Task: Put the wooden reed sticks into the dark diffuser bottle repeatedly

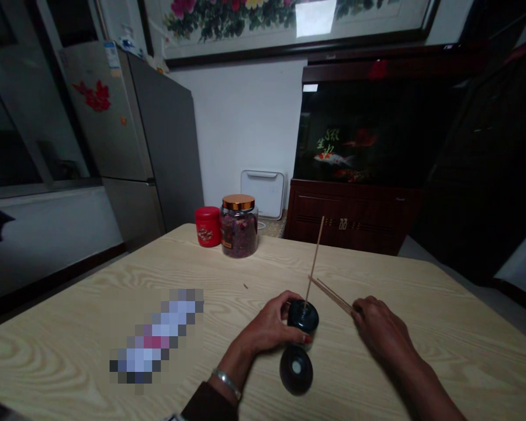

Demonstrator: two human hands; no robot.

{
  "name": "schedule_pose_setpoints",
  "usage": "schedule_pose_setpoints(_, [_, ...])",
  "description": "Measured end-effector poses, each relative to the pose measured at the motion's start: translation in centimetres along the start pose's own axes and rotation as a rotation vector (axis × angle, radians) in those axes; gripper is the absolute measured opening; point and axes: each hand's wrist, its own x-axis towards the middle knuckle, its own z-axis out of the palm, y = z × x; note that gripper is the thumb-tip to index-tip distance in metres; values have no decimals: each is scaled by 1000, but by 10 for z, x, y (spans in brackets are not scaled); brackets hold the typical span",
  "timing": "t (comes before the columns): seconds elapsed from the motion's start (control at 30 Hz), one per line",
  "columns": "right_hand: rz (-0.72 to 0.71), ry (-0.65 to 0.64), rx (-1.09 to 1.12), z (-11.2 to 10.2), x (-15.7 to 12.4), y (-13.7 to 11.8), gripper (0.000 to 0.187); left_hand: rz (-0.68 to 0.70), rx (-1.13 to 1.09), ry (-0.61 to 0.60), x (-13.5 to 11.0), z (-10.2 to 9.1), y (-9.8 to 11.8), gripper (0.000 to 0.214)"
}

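Note:
My left hand is wrapped round a small black holder standing on the wooden table. One thin incense stick stands upright in the holder's top. My right hand is closed on a bundle of thin sticks that point up and left toward the holder. A black round lid lies on the table just in front of the holder, its inner face up.
A glass jar with a copper lid and a red tin stand at the table's far edge. A pixelated flat object lies left of my hands. Behind are a grey fridge, a fish tank on a cabinet, and a white appliance.

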Motion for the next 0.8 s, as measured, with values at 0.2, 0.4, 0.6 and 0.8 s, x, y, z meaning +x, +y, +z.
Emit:
schedule_pose_setpoints(0.2, [22, -11, 41, -1, 0, -2, 19, 19, 46, 6, -1, 0, 1, 72])
schedule_pose_setpoints(0.4, [45, 3, 136, -5, -2, -6, 16, 15, 10, 1, -1, 1, 2, 74])
schedule_pose_setpoints(0.6, [69, 217, 476, -21, 3, -5, 17, 28, 4, 2, 1, 0, -2, 73])
schedule_pose_setpoints(0.8, [284, 377, 1523, -53, 4, -32, 34, 1, -28, 3, 0, 0, -1, 76])
